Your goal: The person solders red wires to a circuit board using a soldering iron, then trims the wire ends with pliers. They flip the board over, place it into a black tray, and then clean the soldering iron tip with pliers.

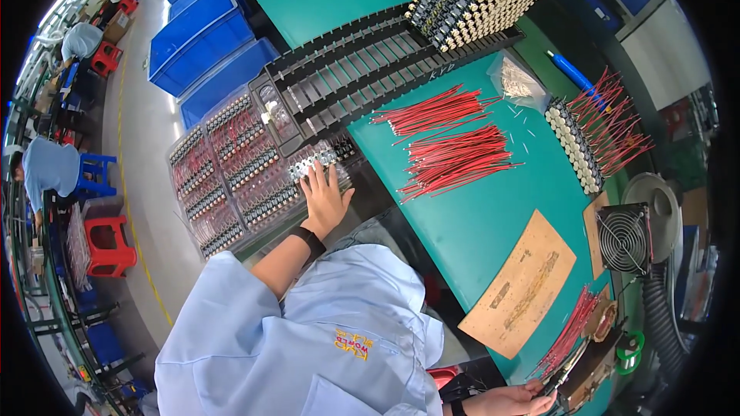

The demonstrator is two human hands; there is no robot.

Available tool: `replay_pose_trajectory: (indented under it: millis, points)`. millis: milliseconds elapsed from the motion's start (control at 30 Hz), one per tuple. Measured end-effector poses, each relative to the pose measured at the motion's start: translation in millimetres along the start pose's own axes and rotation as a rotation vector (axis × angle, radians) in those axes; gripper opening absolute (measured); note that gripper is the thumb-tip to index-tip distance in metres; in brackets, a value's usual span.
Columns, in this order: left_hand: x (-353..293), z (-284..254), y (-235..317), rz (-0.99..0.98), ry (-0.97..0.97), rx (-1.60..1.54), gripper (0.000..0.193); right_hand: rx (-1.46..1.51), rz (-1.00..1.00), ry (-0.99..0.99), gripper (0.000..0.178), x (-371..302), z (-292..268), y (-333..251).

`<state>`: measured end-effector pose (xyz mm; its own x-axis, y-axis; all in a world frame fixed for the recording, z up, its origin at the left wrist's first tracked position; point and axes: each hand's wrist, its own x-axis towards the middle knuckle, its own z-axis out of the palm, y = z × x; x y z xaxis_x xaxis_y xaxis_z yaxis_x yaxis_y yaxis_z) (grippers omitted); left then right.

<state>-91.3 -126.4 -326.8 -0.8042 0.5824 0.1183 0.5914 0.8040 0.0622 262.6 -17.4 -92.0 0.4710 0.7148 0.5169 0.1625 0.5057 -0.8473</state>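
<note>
My left hand [325,202] reaches over a clear plastic tray [245,225], its fingers spread. The fingertips lie at a silvery cluster of small parts [314,160] by the tray's upper right; whether they press on it I cannot tell. Rows of small motor-like parts with red wires fill the tray's compartments. At the lower right, the fingers of my right hand [515,400] are curled round a slim tool that looks like a soldering iron [569,366], its shaft slanting up and away. Close by lies a bundle of red wires [569,333].
On the green bench [455,235] are red wire bundles [455,156], a brown board [520,285], a fan [625,239] and a green spool [630,353]. A black rack [362,81] and stacked parts [482,0] stand beyond. Blue bins [196,42] and a red stool [110,246] are left; people sit farther off.
</note>
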Motion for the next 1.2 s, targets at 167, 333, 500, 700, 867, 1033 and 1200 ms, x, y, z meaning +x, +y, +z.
replay_pose_trajectory:
  millis: [167,333,500,700,867,1033,1200]
  points:
    - [11,5,11,0.027,-0.078,-0.06,0.073,-0.03,-0.016,0.037,0.018,1,3,-3]
    - [5,-22,6,0.314,0.029,-0.046,0.065,-0.305,-0.076,0.012,0.022,-4,-29,13]
    - [1,-135,30,0.861,-0.674,-0.494,0.042,-0.021,0.171,-0.068,0.042,5,-33,23]
    - [47,-307,103,1.102,-0.765,-0.778,0.029,-0.055,0.151,-0.053,0.049,6,-28,27]
    - [133,-318,180,1.028,-0.598,-0.728,0.024,-0.019,0.104,-0.022,0.049,2,-44,47]
    - [220,-274,237,0.923,-0.481,-0.629,0.023,-0.019,0.128,-0.043,0.045,-6,-41,41]
    - [229,-261,273,0.853,-0.377,-0.455,0.021,-0.063,0.111,-0.066,0.042,-2,-43,42]
